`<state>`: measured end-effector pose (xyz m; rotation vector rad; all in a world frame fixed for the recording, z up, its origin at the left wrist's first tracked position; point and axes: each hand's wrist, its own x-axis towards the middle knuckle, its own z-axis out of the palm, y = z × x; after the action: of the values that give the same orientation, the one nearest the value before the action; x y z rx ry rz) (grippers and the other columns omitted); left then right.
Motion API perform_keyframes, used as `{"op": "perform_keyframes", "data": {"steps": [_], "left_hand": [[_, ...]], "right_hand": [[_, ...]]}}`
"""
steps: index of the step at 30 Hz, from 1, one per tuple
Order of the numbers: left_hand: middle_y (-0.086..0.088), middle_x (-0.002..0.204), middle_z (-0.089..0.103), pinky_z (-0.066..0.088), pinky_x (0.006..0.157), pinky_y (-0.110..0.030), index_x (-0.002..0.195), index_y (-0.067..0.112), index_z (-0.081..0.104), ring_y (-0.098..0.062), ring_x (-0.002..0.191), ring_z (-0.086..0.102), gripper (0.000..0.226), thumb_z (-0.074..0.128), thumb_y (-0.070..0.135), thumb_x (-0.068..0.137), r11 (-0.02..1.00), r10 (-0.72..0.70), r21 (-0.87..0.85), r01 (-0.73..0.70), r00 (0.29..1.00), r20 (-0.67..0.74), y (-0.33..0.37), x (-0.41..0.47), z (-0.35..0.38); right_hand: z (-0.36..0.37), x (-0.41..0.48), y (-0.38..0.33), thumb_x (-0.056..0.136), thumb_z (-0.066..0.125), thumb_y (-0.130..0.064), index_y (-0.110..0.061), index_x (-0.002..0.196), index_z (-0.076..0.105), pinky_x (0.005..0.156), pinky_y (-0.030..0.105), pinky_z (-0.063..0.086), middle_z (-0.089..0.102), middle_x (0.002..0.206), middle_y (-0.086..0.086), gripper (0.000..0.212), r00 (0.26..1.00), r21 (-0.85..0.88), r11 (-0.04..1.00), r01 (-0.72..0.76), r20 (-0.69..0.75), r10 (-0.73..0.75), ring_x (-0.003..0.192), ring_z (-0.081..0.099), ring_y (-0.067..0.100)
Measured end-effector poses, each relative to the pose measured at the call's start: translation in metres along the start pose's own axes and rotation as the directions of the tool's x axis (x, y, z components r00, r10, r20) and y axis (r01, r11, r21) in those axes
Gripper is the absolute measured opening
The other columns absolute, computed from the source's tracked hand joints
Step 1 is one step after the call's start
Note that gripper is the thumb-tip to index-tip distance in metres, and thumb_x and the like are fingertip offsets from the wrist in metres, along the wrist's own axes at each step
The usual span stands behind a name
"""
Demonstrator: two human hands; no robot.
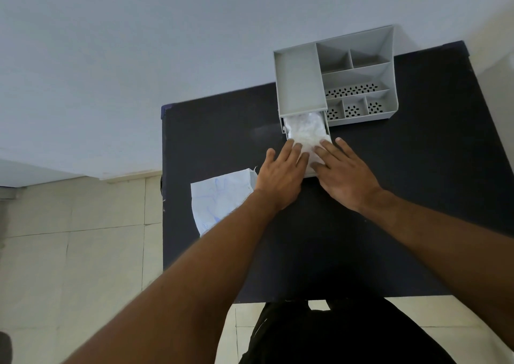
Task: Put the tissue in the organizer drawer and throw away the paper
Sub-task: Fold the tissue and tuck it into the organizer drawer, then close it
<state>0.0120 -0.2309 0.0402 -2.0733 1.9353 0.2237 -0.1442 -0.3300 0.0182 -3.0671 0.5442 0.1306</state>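
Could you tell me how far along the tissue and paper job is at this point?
Mostly done: the white tissue already lies in the pulled-out drawer of the grey organizer. In hand: the left hand and right hand rest flat on the tissue at the drawer's front, apparently pressing it down. Left: the drawer is open, and the paper lies on the dark table, not yet thrown away.

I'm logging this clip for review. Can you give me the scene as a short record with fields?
surface: dark table
organizer: grey organizer at the table's far edge, top compartments empty
drawer: drawer pulled out toward the person
tissue: white tissue lying in the drawer
left hand: left hand flat, fingertips on the tissue
right hand: right hand flat, fingertips on the tissue
paper: paper on the table, left of the hands, untouched
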Motion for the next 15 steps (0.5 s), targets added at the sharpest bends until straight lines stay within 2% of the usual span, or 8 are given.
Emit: {"op": "perform_keyframes", "data": {"steps": [3,5,10,15], "left_hand": [[-0.015,0.167,0.014,0.029,0.11,-0.054,0.155,0.011,0.026,-0.033,0.154,0.01,0.069,0.051,0.033,0.095,0.998,-0.061,-0.013,0.061,0.998,0.018,-0.002,0.001,-0.001],[-0.015,0.168,0.006,0.026,0.113,-0.054,0.157,0.008,0.018,-0.033,0.155,0.002,0.073,0.049,0.034,0.097,0.996,-0.09,-0.01,0.09,0.994,0.059,-0.004,0.004,-0.001],[-0.015,0.168,0.002,0.023,0.115,-0.054,0.158,0.006,0.012,-0.031,0.155,-0.006,0.078,0.049,0.036,0.097,0.996,-0.086,0.009,0.086,0.99,0.107,-0.003,0.011,-0.003],[-0.015,0.168,0.001,0.02,0.117,-0.055,0.159,0.006,0.009,-0.031,0.155,-0.008,0.084,0.05,0.043,0.095,0.997,-0.08,0.025,0.077,0.985,0.154,-0.004,0.015,-0.005]], "right_hand": [[-0.001,-0.001,0.0,0.086,0.07,-0.023,-0.005,0.128,0.064,0.121,0.052,0.02,0.046,0.15,0.025,0.047,0.995,0.039,0.996,-0.083,-0.045,0.085,0.144,0.038,0.04],[-0.002,0.0,0.0,0.088,0.069,-0.028,-0.003,0.135,0.058,0.122,0.051,0.017,0.041,0.153,0.026,0.054,0.991,0.027,0.991,-0.134,-0.016,0.134,0.146,0.035,0.039],[-0.002,0.004,0.004,0.093,0.063,-0.027,0.001,0.142,0.05,0.122,0.049,0.011,0.037,0.155,0.028,0.058,0.993,-0.094,0.991,-0.095,0.061,0.101,0.146,0.034,0.039],[-0.001,0.004,0.004,0.099,0.047,-0.034,-0.001,0.151,0.037,0.124,0.049,0.005,0.029,0.16,0.025,0.062,0.991,-0.161,0.985,-0.063,0.109,0.081,0.151,0.023,0.036]]}}
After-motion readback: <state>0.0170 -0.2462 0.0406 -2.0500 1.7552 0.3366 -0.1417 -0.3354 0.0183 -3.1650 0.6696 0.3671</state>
